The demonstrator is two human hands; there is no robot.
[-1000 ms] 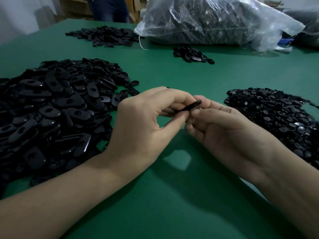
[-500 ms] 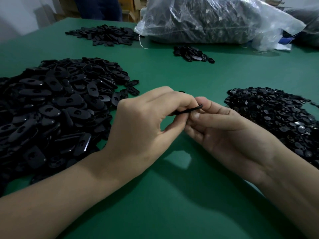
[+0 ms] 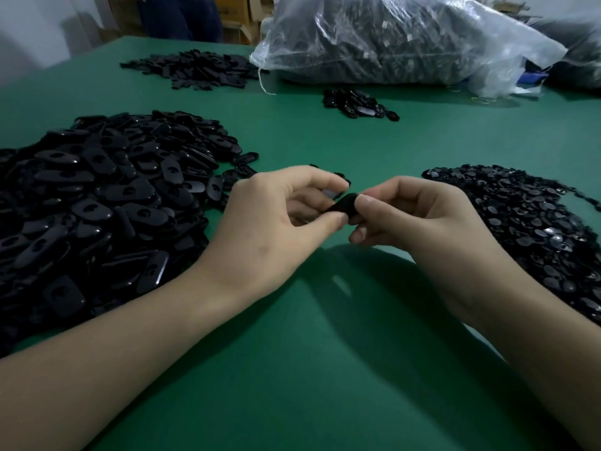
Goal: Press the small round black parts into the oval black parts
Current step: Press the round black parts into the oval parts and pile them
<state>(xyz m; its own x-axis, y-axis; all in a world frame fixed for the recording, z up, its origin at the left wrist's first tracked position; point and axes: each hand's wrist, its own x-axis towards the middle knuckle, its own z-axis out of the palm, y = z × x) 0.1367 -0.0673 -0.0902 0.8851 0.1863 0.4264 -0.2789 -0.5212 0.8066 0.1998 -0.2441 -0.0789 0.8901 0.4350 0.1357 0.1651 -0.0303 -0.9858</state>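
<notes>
Oval part (image 3: 345, 205) hangs just above the table (image 3: 325, 369), midway between the two near heaps, pinched from both sides. Left grip (image 3: 276, 229) is narrow: thumb and forefinger curl inward and close on the part's left end, with the other fingers tucked underneath. Right grip (image 3: 422, 229) is narrow too: its thumb lies over the part's right end and a fingertip presses up from below. The fingertips of the two grips almost meet around the part. It is blurred and mostly covered, so whether a round part sits in it cannot be told.

Counted: two grips and one held part. Four lots of black parts lie on the table. The oval heap (image 3: 97, 206) is the largest and fills the left side, just beside the left grip. The round heap (image 3: 520, 229) of small shiny parts spreads at the right, near the right grip. A far heap (image 3: 195, 70) of flat parts lies well back on the left. A small cluster (image 3: 357, 104) lies in front of the bag (image 3: 406, 43). That clear bag, stuffed with dark parts, lies along the far edge, and a second bag (image 3: 579, 53) is cut off at the right edge, which makes two bags. One person (image 3: 182, 17) stands behind the table, only the legs in view. The parts in each heap are too many to count.
</notes>
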